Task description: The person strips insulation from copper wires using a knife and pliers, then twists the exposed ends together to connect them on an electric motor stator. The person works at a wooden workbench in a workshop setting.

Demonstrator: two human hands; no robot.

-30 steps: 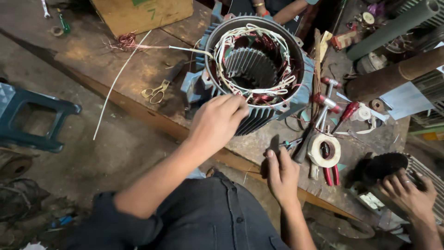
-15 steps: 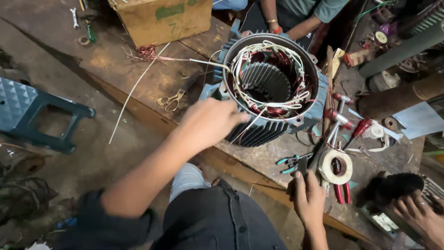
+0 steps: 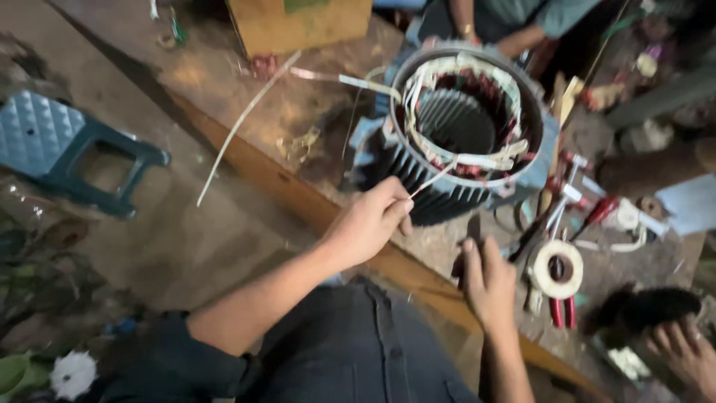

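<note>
A grey finned motor stator (image 3: pixel 477 134) with copper windings and white insulation strips stands on a wooden workbench (image 3: pixel 298 119). My left hand (image 3: pixel 369 222) pinches a thin white strip (image 3: pixel 432 179) that runs up to the stator's near rim. My right hand (image 3: pixel 488 280) rests flat on the bench edge just right of it, fingers spread and nothing in it. A roll of white tape (image 3: pixel 556 269) lies beside my right hand, with red-handled pliers (image 3: pixel 559 310) under it.
A cardboard box (image 3: pixel 298 22) sits at the back of the bench. A blue plastic stool (image 3: pixel 82 149) stands on the floor at left. Another person's arm (image 3: pixel 507 30) is behind the stator, and another person's hand (image 3: pixel 682 351) at bottom right. Tools crowd the right side.
My left hand has come off the stator's rim and drawn back toward me, pulling a white strip with it. My right hand has shifted slightly along the bench edge.
</note>
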